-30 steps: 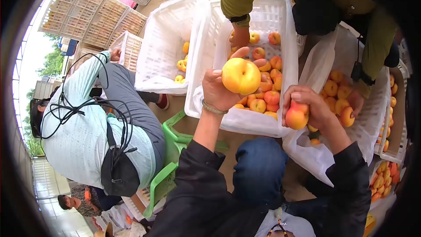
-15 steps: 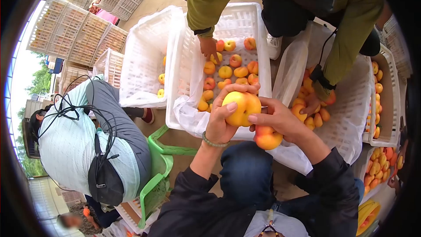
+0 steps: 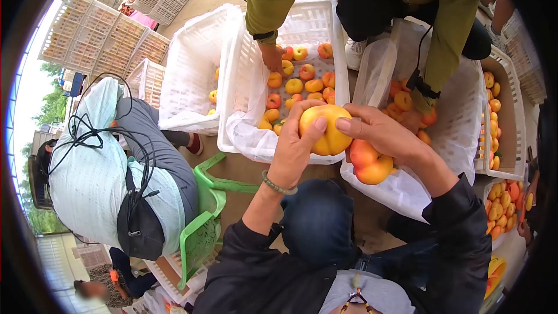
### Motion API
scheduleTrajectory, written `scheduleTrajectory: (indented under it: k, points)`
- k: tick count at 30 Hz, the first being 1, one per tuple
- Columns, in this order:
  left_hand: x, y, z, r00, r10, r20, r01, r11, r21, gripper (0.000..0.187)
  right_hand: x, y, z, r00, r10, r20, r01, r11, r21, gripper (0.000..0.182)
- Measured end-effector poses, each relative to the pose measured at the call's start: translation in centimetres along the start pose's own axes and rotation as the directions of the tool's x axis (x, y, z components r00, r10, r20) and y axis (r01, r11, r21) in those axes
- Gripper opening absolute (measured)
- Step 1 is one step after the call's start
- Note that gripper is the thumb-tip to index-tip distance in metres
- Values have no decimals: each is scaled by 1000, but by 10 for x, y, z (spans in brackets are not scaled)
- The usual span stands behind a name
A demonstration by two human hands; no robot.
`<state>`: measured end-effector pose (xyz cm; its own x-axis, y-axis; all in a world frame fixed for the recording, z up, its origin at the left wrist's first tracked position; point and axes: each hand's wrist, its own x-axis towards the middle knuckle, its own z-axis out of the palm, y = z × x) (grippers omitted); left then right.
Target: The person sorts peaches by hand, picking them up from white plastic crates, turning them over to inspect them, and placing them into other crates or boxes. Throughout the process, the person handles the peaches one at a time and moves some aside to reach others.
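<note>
A large yellow peach (image 3: 326, 135) sits in my left hand (image 3: 290, 150), whose thumb lies across its front and whose fingers curl behind it. My right hand (image 3: 390, 135) touches the same peach with its thumb and also holds a redder peach (image 3: 372, 164) below its fingers. Both hands are in front of a white plastic crate (image 3: 228, 99) lined with thin white sheeting and holding several peaches (image 3: 294, 86). To the right, another lined crate (image 3: 456, 122) holds more peaches, partly hidden by my right hand and a co-worker's arm.
Opposite, a co-worker in an olive jacket (image 3: 273, 0) reaches one hand into each of these crates. A person in a light green top (image 3: 87, 180) sits at left on a green plastic chair (image 3: 218, 197). Another crate (image 3: 504, 166) with peaches stands at far right.
The yellow peach has been turned between my hands, and my right thumb has moved higher on it. The redder peach has shifted right and up with my right hand.
</note>
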<state>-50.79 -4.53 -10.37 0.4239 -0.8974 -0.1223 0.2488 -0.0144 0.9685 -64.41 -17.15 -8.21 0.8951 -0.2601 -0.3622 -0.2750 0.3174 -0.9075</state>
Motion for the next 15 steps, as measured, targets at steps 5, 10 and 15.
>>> scheduleTrajectory:
  k: [5, 10, 15]
  points:
    - [-19, 8, -2, 949, 114, 293, -169, 971, 171, 68, -14, 2, 4, 998, -38, 51, 40, 999, -24, 61]
    - [-32, 29, 15, 958, 48, 283, -114, 968, 222, 69, -43, -6, -20, 997, -69, -26, 65, 991, -119, 64]
    - [-72, 62, 25, 868, 177, 465, -310, 923, 229, 30, -94, -24, -75, 978, -56, -201, 18, 983, -183, 57]
